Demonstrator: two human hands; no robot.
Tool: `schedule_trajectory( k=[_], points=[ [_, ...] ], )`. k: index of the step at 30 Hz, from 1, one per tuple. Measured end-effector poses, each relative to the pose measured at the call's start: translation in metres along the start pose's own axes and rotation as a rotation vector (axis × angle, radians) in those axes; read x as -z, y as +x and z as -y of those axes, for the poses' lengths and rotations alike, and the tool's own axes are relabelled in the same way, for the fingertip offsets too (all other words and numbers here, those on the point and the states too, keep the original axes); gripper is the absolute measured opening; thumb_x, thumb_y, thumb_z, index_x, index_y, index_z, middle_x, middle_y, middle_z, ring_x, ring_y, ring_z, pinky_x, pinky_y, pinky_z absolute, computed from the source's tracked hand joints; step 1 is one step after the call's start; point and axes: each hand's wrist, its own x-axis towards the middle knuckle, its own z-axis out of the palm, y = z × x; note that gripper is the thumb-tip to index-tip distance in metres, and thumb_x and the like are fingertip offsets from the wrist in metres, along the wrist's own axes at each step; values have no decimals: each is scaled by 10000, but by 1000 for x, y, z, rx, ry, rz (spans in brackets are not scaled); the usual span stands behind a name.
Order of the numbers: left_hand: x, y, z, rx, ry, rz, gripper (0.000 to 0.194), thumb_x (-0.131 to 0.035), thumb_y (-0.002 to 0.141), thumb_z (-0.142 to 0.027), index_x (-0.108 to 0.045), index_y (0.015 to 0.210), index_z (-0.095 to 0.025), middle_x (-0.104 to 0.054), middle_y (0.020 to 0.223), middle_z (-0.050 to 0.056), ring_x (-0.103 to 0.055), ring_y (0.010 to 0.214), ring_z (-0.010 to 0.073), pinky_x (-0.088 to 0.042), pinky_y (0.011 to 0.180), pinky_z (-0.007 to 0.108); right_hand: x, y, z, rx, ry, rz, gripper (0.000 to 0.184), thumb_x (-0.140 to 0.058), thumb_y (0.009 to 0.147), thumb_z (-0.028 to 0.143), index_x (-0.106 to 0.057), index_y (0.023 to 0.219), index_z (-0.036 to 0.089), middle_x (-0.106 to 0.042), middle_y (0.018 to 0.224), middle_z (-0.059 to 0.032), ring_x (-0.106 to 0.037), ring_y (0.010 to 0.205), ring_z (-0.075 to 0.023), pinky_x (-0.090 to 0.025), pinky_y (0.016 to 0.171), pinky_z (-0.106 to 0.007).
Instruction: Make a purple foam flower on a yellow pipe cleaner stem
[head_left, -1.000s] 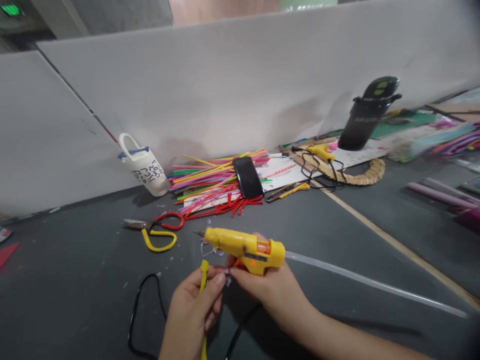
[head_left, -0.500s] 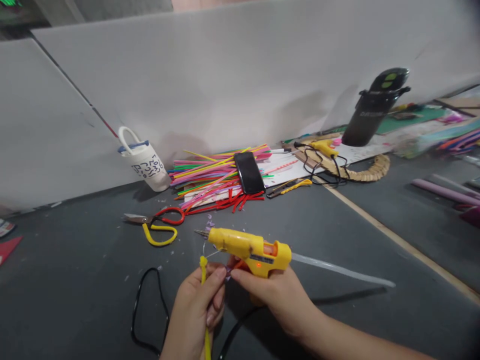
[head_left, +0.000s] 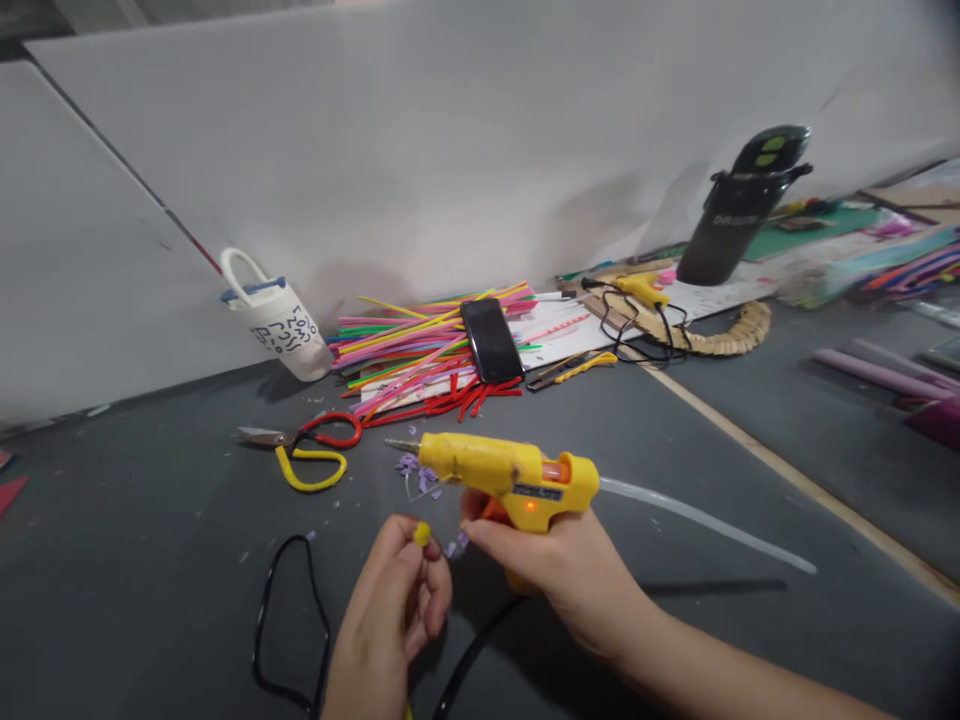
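Note:
My right hand (head_left: 555, 560) is wrapped round the grip of a yellow hot glue gun (head_left: 480, 462), whose nozzle points left and whose small orange light is lit. A clear glue stick (head_left: 705, 520) sticks out of its back. At my right thumb and fingertip is a small purple scrap (head_left: 456, 545). My left hand (head_left: 390, 610) is closed round a yellow pipe cleaner (head_left: 421, 534); its knobbed tip shows above the fingers, while most of its length is hidden. Purple scraps (head_left: 420, 472) lie on the table below the nozzle.
Scissors (head_left: 300, 445) with red and yellow handles lie to the left. Behind are a white cup (head_left: 289, 330), many coloured pipe cleaners (head_left: 405, 345), a phone (head_left: 491, 340), a utility knife (head_left: 574, 370), a second glue gun (head_left: 641, 290) and a black bottle (head_left: 739, 220). A black cord (head_left: 262, 610) loops at front left.
The yellow pipe cleaner has tipped, its knob now close to my left fingers. My hands have drawn apart slightly, the purple scrap staying at my right fingertips. The view has shifted a little.

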Motion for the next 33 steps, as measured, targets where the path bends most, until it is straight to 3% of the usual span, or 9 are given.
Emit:
schedule_trajectory(
  k=[5,10,18,23,29,33],
  points=[
    [2,-2,1,-16,116,51,252,-545,836,-443,-528,781,-198,-554,562,-42,-477,466,80,-387,465,174,0,-2,1,3,7,-7,189,-622,638,170,-477,744,227,-586,661,56,-578,622,-137,-461,609,-253],
    [2,-3,1,74,145,56,320,-556,807,-522,-556,807,-202,-448,539,-80,-330,407,51,-244,384,153,-1,-1,-2,-8,45,26,261,-628,633,146,-432,778,238,-590,693,61,-583,647,-134,-465,640,-257],
    [-2,-7,-2,18,238,-15,346,-544,811,-521,-539,685,-199,-421,501,-78,-287,428,70,-212,423,207,-2,0,-7,-36,82,55,302,-636,649,144,-407,823,237,-586,719,61,-569,665,-125,-460,642,-246],
    [-2,-7,-1,8,226,4,327,-551,805,-518,-562,713,-205,-424,505,-74,-330,455,91,-257,448,209,-4,1,-10,-19,63,18,276,-623,637,149,-428,805,248,-549,699,67,-540,627,-130,-441,595,-247],
    [1,-6,2,-45,290,-55,327,-588,779,-513,-581,688,-199,-446,529,-55,-382,490,110,-318,472,209,-4,-2,-5,28,-36,1,231,-606,644,136,-434,750,250,-514,695,56,-487,610,-131,-403,564,-250],
    [3,-5,0,-14,201,-23,321,-624,742,-522,-641,795,-206,-466,519,-58,-402,486,118,-338,461,210,-1,-2,-5,79,-55,52,228,-604,663,121,-442,765,245,-498,703,60,-479,608,-122,-399,555,-235]
  ],
)
